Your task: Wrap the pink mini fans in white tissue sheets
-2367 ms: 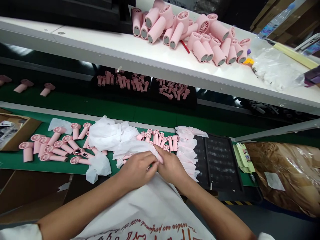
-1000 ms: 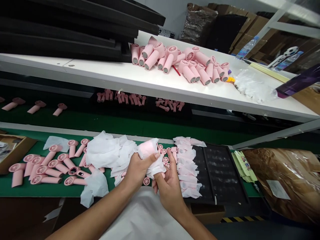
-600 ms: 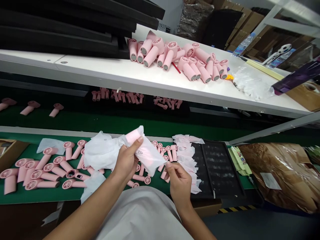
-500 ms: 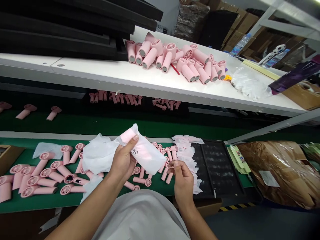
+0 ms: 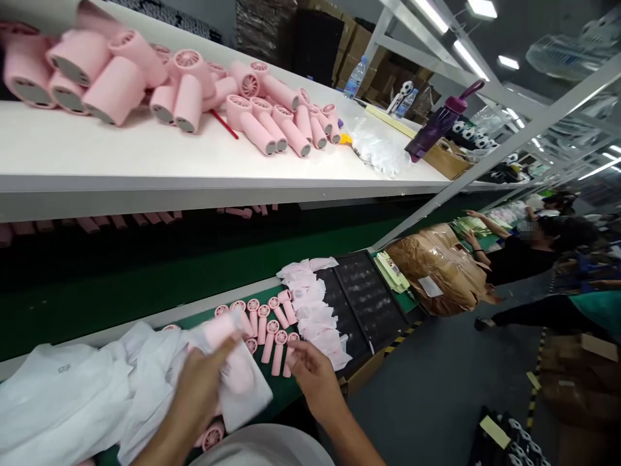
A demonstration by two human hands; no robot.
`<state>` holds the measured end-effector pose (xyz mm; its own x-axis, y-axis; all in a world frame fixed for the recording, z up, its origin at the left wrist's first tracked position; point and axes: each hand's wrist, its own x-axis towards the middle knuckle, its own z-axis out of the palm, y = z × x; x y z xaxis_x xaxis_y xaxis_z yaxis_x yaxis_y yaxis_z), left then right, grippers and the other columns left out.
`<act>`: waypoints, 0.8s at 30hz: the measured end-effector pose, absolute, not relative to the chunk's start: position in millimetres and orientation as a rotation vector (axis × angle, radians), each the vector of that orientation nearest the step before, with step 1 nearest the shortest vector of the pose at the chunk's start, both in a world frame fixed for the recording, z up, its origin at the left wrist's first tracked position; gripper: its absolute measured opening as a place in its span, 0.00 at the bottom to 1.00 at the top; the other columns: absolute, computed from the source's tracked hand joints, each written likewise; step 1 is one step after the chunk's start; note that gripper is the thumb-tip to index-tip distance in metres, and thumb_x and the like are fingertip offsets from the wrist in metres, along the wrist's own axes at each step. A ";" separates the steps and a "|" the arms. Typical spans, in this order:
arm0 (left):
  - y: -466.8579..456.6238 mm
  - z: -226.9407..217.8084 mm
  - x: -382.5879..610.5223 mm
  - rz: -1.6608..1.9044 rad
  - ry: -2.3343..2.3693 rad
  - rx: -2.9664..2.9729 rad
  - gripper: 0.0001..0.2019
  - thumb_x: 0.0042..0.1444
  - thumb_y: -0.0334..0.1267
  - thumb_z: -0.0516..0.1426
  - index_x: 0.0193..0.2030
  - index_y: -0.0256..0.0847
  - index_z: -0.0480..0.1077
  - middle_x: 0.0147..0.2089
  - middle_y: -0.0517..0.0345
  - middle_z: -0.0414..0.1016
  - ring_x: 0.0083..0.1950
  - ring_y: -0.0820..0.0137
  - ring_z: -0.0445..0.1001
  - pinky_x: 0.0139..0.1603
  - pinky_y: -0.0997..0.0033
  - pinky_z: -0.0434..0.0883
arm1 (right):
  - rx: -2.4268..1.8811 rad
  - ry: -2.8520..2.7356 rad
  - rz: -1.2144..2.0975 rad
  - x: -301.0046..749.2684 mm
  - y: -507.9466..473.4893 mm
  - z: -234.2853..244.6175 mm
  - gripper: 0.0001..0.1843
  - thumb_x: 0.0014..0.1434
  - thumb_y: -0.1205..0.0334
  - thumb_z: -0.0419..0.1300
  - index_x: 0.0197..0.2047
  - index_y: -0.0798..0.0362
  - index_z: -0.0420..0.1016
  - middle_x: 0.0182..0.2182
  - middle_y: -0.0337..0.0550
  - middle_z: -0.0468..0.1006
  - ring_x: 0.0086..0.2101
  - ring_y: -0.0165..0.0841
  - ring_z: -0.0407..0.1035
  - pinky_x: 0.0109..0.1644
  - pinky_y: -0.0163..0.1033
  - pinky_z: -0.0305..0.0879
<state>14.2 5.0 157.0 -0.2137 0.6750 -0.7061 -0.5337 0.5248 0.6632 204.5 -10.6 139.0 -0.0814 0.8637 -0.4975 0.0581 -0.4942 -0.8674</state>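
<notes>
My left hand (image 5: pixel 198 382), blurred, is closed round a pink handheld fan (image 5: pixel 220 330) inside a translucent white bag (image 5: pixel 247 388). Loose white bags (image 5: pixel 87 388) lie to the left of this hand. My right hand (image 5: pixel 317 382) is over the bench, its thumb and forefinger bent together beside the bare pink fans (image 5: pixel 272 330). Whatever may be between those fingertips is hidden. Farther right, a column of bagged fans (image 5: pixel 313 310) lies along the left side of a black tray (image 5: pixel 371 298).
Above the bench, a white shelf (image 5: pixel 194 158) carries several pink fans (image 5: pixel 189 90) and a purple bottle (image 5: pixel 439 129). Beyond the tray are light green cards (image 5: pixel 392 272) and a big brown wrapped bundle (image 5: pixel 436 265). A co-worker (image 5: pixel 524 246) works farther along the line.
The view has swung to the right, bringing in the co-worker and aisle. My left hand still holds the bagged fan, now lower in view. My right hand stays near the bare fans.
</notes>
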 end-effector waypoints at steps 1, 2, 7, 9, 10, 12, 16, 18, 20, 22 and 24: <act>5.8 153.9 31.9 0.982 1.352 0.195 0.25 0.41 0.44 0.70 0.46 0.36 0.73 0.37 0.52 0.80 0.37 0.63 0.77 0.37 0.69 0.74 | -1.500 -1.043 1.688 212.4 2.1 139.0 0.32 0.52 0.39 0.65 0.53 0.51 0.72 0.35 0.40 0.71 0.26 0.25 0.61 0.27 0.32 0.56; 6.0 150.7 50.5 0.894 1.286 0.258 0.28 0.39 0.44 0.71 0.47 0.36 0.73 0.39 0.51 0.80 0.38 0.62 0.77 0.41 0.68 0.74 | -1.446 -1.087 1.772 219.4 15.4 139.1 0.33 0.52 0.39 0.65 0.57 0.47 0.69 0.39 0.41 0.71 0.26 0.24 0.62 0.27 0.32 0.56; 10.7 127.6 117.2 0.747 1.144 0.373 0.34 0.36 0.48 0.71 0.49 0.35 0.69 0.31 0.55 0.78 0.32 0.66 0.75 0.35 0.71 0.71 | -1.328 -1.261 2.036 257.9 74.7 124.8 0.22 0.47 0.47 0.71 0.42 0.52 0.77 0.33 0.38 0.72 0.29 0.27 0.64 0.33 0.33 0.61; 15.9 116.2 127.5 0.608 1.181 0.324 0.35 0.39 0.54 0.69 0.50 0.36 0.67 0.23 0.59 0.73 0.21 0.70 0.68 0.21 0.74 0.63 | -1.385 -1.152 2.018 277.3 92.5 111.7 0.20 0.48 0.46 0.70 0.36 0.54 0.76 0.27 0.35 0.69 0.25 0.24 0.60 0.29 0.32 0.58; 19.4 110.7 131.0 0.556 1.199 0.296 0.34 0.41 0.56 0.67 0.50 0.36 0.66 0.21 0.61 0.70 0.17 0.72 0.63 0.17 0.75 0.58 | -1.431 -1.082 2.012 286.3 99.9 104.6 0.21 0.49 0.45 0.69 0.36 0.54 0.75 0.25 0.34 0.67 0.22 0.23 0.57 0.25 0.31 0.56; 28.7 100.2 137.3 0.522 1.236 0.255 0.31 0.42 0.58 0.66 0.45 0.36 0.67 0.18 0.64 0.66 0.14 0.76 0.57 0.14 0.77 0.50 | -1.478 -0.981 2.058 300.8 111.2 90.4 0.23 0.51 0.44 0.66 0.43 0.52 0.74 0.24 0.32 0.67 0.19 0.22 0.54 0.19 0.29 0.50; 53.5 80.0 146.5 0.551 1.214 0.231 0.27 0.38 0.57 0.67 0.35 0.37 0.67 0.17 0.65 0.63 0.14 0.81 0.52 0.15 0.79 0.44 | -1.515 -0.902 2.071 321.2 136.9 62.8 0.29 0.48 0.51 0.70 0.51 0.50 0.69 0.27 0.35 0.73 0.19 0.26 0.63 0.18 0.30 0.57; 63.6 71.0 144.4 0.545 1.174 0.261 0.27 0.38 0.59 0.66 0.34 0.38 0.66 0.15 0.65 0.62 0.12 0.81 0.50 0.14 0.78 0.43 | -1.714 -0.803 1.889 336.1 165.8 49.7 0.24 0.47 0.55 0.71 0.45 0.53 0.70 0.23 0.34 0.71 0.17 0.25 0.61 0.18 0.31 0.58; 67.7 63.4 134.4 0.559 1.183 0.310 0.28 0.41 0.60 0.63 0.38 0.37 0.67 0.15 0.65 0.63 0.11 0.80 0.49 0.14 0.78 0.43 | -1.899 -0.713 1.688 355.0 207.4 38.8 0.17 0.52 0.57 0.68 0.40 0.56 0.70 0.21 0.33 0.68 0.17 0.24 0.59 0.18 0.30 0.57; 63.7 56.6 116.3 0.582 1.236 0.336 0.29 0.43 0.59 0.62 0.42 0.37 0.68 0.16 0.64 0.66 0.12 0.79 0.51 0.14 0.78 0.44 | -2.018 -0.668 1.536 370.7 252.7 30.8 0.13 0.59 0.57 0.64 0.39 0.58 0.70 0.22 0.34 0.68 0.19 0.23 0.61 0.21 0.29 0.60; 51.6 49.0 92.1 0.610 1.318 0.319 0.29 0.44 0.59 0.61 0.44 0.37 0.67 0.17 0.65 0.66 0.12 0.79 0.51 0.14 0.78 0.44 | -2.107 -0.648 1.402 375.5 289.8 24.8 0.12 0.63 0.56 0.61 0.41 0.59 0.70 0.27 0.37 0.71 0.23 0.24 0.65 0.25 0.30 0.65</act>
<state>92.1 51.6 49.0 0.1261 0.5830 -0.8026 -0.2352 0.8036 0.5468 375.5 289.8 24.8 0.3486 0.6438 -0.6812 0.1022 -0.7485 -0.6552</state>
